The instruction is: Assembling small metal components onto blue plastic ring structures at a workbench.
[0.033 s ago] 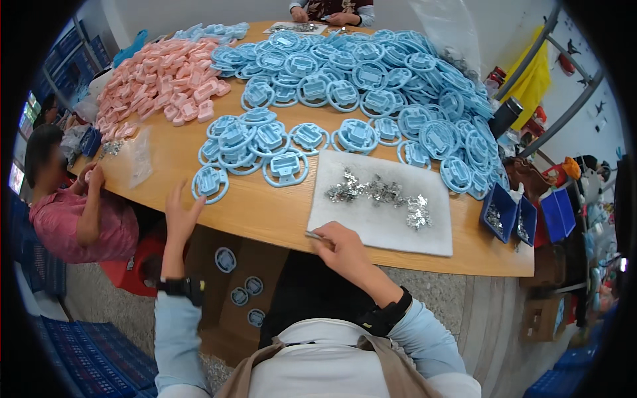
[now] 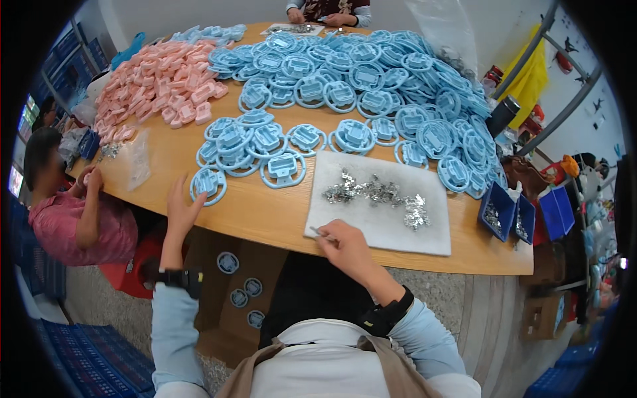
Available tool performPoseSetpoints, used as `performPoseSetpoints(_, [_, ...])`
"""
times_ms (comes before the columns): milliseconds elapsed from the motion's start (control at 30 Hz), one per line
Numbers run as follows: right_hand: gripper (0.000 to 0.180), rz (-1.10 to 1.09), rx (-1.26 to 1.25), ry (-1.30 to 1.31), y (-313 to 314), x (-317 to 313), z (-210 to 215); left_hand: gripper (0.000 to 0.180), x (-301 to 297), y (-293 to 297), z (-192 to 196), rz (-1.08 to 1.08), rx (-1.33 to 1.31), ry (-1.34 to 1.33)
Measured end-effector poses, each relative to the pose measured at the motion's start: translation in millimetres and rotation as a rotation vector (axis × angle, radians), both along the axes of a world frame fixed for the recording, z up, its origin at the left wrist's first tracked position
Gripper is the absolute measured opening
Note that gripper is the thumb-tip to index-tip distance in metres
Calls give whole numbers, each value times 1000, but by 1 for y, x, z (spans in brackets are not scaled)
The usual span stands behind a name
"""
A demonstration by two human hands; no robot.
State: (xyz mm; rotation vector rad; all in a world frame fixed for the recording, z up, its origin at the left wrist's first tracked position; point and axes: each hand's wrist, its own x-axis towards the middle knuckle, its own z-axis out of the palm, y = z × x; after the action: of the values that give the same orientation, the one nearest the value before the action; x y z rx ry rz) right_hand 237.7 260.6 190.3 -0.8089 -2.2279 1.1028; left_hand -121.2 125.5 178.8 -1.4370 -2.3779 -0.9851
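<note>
My left hand (image 2: 181, 211) is raised at the table's front edge, fingers spread and holding nothing. Just beyond its fingertips lies a light blue ring-shaped plastic part (image 2: 208, 185) with a block in its middle. My right hand (image 2: 343, 244) rests by the near left corner of a white foam mat (image 2: 381, 239), pinching a small grey metal-looking piece (image 2: 316, 230) whose kind I cannot make out. Several heaps of small shiny metal pieces (image 2: 417, 212) lie on the mat. Below the table, an open cardboard box (image 2: 215, 315) holds several blue ring parts (image 2: 227, 263).
A big pile of blue ring parts (image 2: 368, 76) covers the table's far side, with pink plastic parts (image 2: 169, 79) left of it. Blue bins (image 2: 497, 210) hang at the right edge. One person (image 2: 79, 212) sits at the left; another person's hands (image 2: 335, 18) work across the table.
In the cardboard box, one blue ring part has shifted slightly and now looks rounder, lying flatter. My right hand has moved a little; my left hand stays open.
</note>
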Motion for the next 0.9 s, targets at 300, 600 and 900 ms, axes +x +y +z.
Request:
performPoseSetpoints(300, [9,-290,276,-150,82,23,-6,67,-32,38,-9,-248,-189,-95])
performPoseSetpoints(600, [9,-286,187,-87,85,19,-9,67,103,24,36,-274,93,-255])
performPoseSetpoints(900, [18,-176,-284,139,72,53,12,76,241,84,10,-811,-77,-116])
